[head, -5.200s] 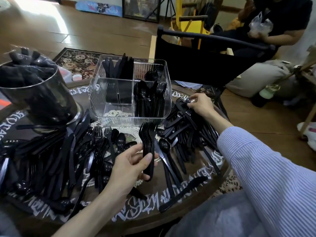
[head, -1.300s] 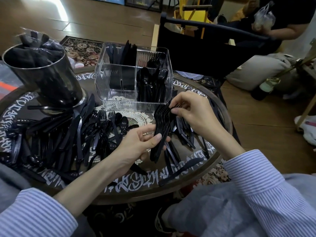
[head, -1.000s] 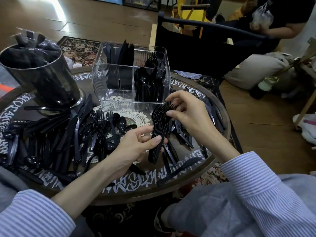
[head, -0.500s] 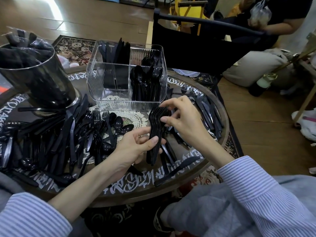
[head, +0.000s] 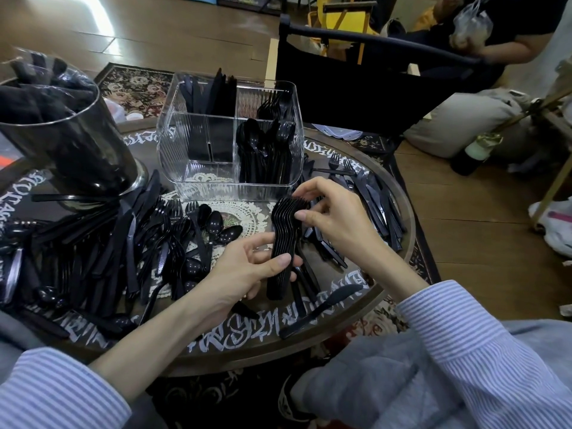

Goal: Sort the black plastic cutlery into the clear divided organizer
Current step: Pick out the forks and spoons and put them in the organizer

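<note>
Gripping a fork stack [head: 283,243] with both hands' fingers, organizer [head: 230,136] holding knives, forks, spoons

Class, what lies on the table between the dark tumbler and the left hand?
In the head view, loose black cutlery fills the stretch between tumbler and left hand.

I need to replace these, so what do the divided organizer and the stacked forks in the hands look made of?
The clear divided organizer looks like rigid transparent plastic or acrylic: see-through walls with fine vertical ribbing and bright glints. The stack of black forks gripped by the left hand and right hand looks like glossy moulded plastic, thin with soft highlights.
</note>
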